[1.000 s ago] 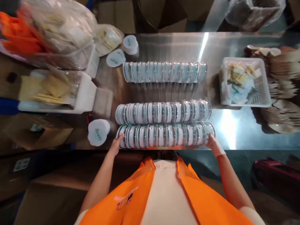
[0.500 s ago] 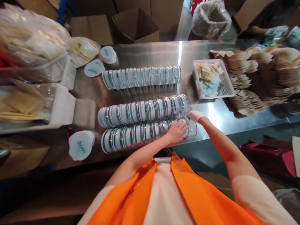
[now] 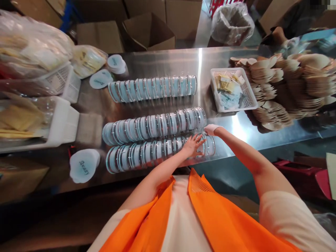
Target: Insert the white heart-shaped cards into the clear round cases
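My left hand (image 3: 193, 145) rests with fingers spread over the right part of the nearest row of clear round containers (image 3: 154, 150), which lie on their sides with pale blue-white faces. At that row's right end, a clear container (image 3: 210, 145) shows beyond my fingertips. Beside it is my right hand (image 3: 211, 129), in a whitish covering, its fingers drawn together at the right ends of the two nearer rows. Whatever they may pinch is too small to see. Just behind lies the middle row of containers (image 3: 154, 125), and farther back another row (image 3: 152, 88).
A white basket of small packets (image 3: 233, 90) stands right of the rows, beside stacked wooden-looking spoons (image 3: 273, 112). White printed discs (image 3: 84, 166) lie left, near white bins (image 3: 63, 120). Cartons (image 3: 148, 33) and a lined bin (image 3: 232, 26) stand behind. Part of another person shows far right.
The whole scene has shifted slightly left in view. My left hand stays on the near row with its fingers more spread; my right hand remains by the row ends.
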`<state>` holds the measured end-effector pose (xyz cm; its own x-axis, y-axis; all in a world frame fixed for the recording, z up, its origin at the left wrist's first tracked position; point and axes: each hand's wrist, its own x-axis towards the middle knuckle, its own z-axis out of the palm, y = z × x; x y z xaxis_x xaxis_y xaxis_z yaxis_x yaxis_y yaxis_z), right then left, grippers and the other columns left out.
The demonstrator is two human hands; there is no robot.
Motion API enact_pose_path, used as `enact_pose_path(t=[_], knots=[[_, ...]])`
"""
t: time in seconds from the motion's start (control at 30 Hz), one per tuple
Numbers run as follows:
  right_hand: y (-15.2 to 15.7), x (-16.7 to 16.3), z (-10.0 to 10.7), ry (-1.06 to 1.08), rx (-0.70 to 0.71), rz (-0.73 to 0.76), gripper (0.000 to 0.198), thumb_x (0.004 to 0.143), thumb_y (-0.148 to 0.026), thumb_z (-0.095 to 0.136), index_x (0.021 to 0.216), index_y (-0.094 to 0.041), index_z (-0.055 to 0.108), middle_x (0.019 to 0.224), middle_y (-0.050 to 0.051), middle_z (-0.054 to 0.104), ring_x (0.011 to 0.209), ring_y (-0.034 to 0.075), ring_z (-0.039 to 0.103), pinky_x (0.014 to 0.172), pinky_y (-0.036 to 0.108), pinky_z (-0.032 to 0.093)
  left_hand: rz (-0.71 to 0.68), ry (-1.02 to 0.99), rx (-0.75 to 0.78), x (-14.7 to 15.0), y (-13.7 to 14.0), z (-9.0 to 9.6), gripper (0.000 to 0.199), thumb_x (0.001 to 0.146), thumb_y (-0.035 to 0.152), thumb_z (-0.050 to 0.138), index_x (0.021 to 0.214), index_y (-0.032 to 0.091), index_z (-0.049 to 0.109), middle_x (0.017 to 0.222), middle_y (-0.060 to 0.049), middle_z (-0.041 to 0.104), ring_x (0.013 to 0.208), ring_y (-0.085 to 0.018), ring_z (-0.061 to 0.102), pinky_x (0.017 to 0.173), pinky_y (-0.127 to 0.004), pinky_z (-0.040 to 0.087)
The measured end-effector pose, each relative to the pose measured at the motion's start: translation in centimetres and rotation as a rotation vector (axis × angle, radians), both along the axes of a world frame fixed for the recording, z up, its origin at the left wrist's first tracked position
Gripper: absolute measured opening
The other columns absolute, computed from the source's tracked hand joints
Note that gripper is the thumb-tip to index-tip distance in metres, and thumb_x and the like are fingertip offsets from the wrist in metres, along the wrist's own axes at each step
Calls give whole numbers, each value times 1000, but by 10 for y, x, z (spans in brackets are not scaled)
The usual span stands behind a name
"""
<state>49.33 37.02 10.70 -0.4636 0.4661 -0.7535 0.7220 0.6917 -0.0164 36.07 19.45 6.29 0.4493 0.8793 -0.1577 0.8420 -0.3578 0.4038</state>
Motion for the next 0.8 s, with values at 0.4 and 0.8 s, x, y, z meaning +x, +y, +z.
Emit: enact_pose_path(t=[0.4,0.8], knots=[[-165,68,-33,110,187,-50,32,99,-9,39,108,-8,69,97,20,71,89,26,74,75,30,53,56,25,22,-3,1,-3,84,88,65,62,161,30,36,168,-11,32,153,-36,32,120,-55,32],[-155,82,-32,457,376,-61,38,102,-19,42,130,-19,68,116,14,70,101,21,64,84,26,45,98,21,177,-23,-24,1,92,85,70,65,160,24,39,168,-19,29,156,-41,21,124,-66,14]])
